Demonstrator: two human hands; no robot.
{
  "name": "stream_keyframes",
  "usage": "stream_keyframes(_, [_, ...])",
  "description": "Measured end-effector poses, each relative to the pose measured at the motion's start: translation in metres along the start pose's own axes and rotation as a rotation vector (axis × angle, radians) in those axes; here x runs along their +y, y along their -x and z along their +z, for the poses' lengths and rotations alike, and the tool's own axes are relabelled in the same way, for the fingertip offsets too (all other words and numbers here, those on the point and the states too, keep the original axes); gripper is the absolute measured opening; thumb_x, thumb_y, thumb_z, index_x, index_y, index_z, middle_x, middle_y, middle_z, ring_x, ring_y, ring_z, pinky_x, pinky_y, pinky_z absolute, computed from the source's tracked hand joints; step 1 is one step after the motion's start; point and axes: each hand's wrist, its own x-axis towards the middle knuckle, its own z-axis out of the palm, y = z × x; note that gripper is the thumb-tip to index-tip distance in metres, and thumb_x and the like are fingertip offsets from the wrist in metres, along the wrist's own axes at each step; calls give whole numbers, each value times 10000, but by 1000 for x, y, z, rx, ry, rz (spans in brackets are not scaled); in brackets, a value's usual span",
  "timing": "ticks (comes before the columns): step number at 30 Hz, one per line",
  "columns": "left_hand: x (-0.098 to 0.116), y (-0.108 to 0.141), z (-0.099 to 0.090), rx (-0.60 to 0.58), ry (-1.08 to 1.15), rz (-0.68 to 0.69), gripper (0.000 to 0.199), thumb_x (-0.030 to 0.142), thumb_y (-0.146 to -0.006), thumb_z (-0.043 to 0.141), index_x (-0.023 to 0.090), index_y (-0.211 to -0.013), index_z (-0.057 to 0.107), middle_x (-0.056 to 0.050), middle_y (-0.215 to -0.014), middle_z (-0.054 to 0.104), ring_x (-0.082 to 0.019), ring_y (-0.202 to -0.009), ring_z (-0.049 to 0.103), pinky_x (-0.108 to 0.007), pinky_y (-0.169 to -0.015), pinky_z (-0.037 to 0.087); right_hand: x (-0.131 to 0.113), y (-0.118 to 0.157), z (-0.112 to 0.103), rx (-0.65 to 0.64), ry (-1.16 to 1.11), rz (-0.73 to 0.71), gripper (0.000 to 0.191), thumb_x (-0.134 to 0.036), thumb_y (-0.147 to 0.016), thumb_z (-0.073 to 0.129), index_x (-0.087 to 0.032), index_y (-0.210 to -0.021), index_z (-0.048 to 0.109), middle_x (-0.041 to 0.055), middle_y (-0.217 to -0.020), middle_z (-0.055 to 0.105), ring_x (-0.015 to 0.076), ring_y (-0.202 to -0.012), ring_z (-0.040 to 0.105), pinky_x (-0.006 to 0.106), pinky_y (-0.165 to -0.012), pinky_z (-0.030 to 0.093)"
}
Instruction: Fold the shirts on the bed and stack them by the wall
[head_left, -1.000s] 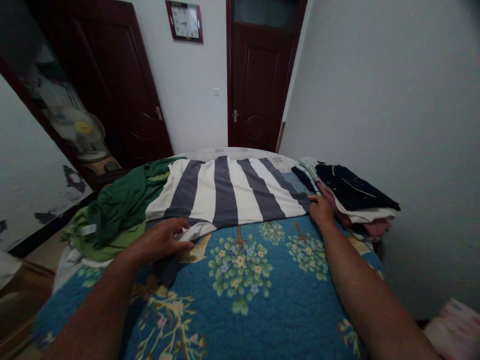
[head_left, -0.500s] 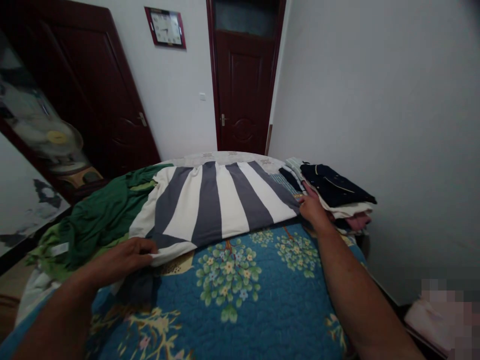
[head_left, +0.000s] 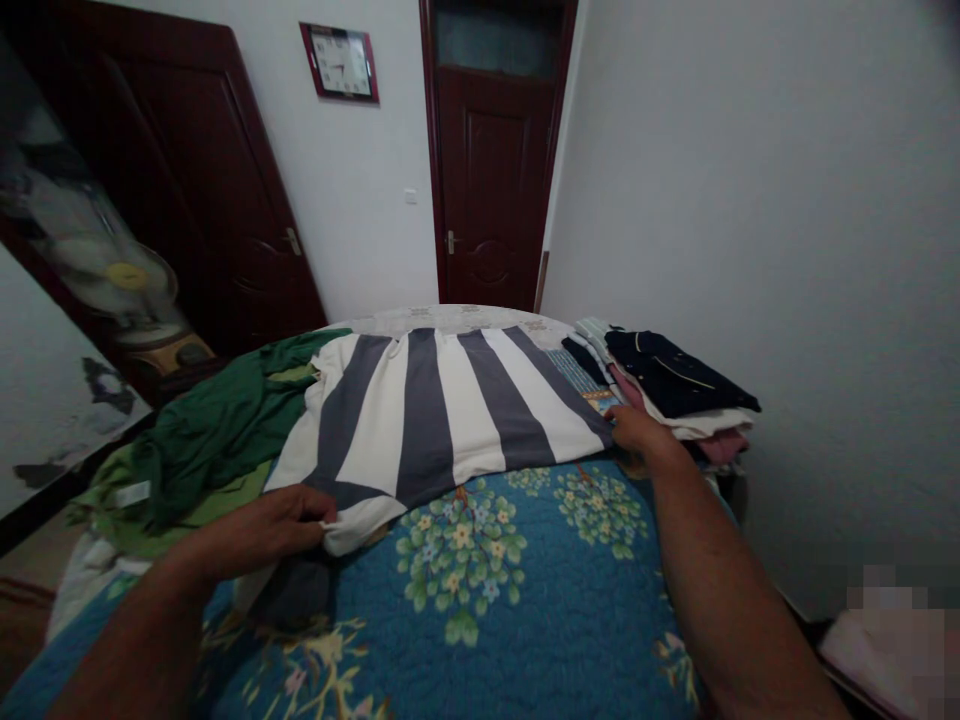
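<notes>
A grey-and-white striped garment (head_left: 427, 410) lies spread across the bed, its stripes running away from me. My left hand (head_left: 289, 520) pinches its near left corner, where a white edge is folded over and a grey part hangs below the fingers. At the near right corner, my right hand (head_left: 634, 430) has its fingers closed on the same cloth. The garment's exact kind does not show clearly. Beneath it is a blue quilted bedspread (head_left: 570, 600) with flower-tree prints.
Green clothes (head_left: 217, 430) lie heaped on the left of the bed. A stack of folded clothes, topped by a navy garment (head_left: 667, 370), stands on the right by the wall. Behind are dark red doors (head_left: 499, 180) and a wall clock (head_left: 341, 65).
My left hand has shifted slightly right with the garment's near left corner. My right hand has moved a little right and down, still on the cloth. The view has shifted slightly.
</notes>
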Motion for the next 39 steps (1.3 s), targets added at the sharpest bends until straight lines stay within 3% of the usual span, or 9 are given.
stream_keyframes(3, [7,-6,-5,-219,66,68,516,714,-852,636,220,-807,780,-42,-795,709,-233,-781,636,-288,-728,515,-1,3,0,-45,107,14,369,-130,-792,726,-145,-1154,798,204,-1186,788,295,-1068,777,359,-930,556])
stream_keyframes(6, [21,-14,-7,-104,101,35,566,757,-868,606,222,-805,777,-28,-717,672,-223,-713,619,-299,-688,513,-15,10,-2,21,137,17,311,-164,-835,711,-140,-1134,793,214,-1158,789,307,-1093,765,383,-972,552])
stream_keyframes(9, [41,-28,3,51,99,86,491,687,-875,624,240,-933,820,-56,-913,781,-276,-894,703,-345,-831,573,-52,21,-1,262,141,-48,274,-189,-941,618,-137,-1157,779,224,-1156,764,322,-1169,718,414,-1039,524])
stream_keyframes(13, [68,-59,39,204,-87,276,430,451,-963,577,244,-1271,793,-114,-1327,769,-307,-1222,699,-421,-1099,537,-127,43,23,396,13,-427,370,-229,-1058,472,-139,-1309,729,204,-1316,708,303,-1286,629,441,-1151,467])
stream_keyframes(18, [70,-87,93,219,-390,387,532,367,-1045,561,282,-1567,626,-154,-1636,569,-353,-1505,531,-553,-1261,405,-191,77,72,166,-89,-767,468,-355,-1099,491,-188,-1516,621,158,-1615,565,279,-1525,464,487,-1277,366])
stream_keyframes(23, [56,-80,109,228,-479,432,465,434,-1086,551,417,-1540,649,-101,-1703,504,-404,-1599,407,-669,-1278,351,-196,86,75,-59,10,-710,589,-335,-1079,470,-227,-1657,490,138,-1775,372,344,-1649,300,635,-1325,227])
stream_keyframes(29, [57,-75,108,184,-484,452,447,351,-1080,575,439,-1507,673,-81,-1699,515,-407,-1612,396,-688,-1266,370,-187,87,67,-87,59,-713,676,-304,-1009,526,-208,-1675,466,164,-1780,349,384,-1646,290,677,-1307,229])
stream_keyframes(35, [56,-75,108,210,-499,482,471,351,-1066,600,404,-1530,655,-85,-1675,543,-383,-1577,446,-637,-1262,407,-190,110,69,-39,12,-991,544,-229,-1024,516,-186,-1562,585,161,-1653,525,308,-1522,460,517,-1262,362])
stream_keyframes(39, [63,-70,95,197,-466,509,381,306,-1033,653,348,-1398,753,-97,-1508,662,-318,-1408,597,-497,-1185,488,-204,117,62,-48,89,-992,264,-229,-1026,575,-188,-1231,735,137,-1280,697,277,-1205,610,405,-1038,488])
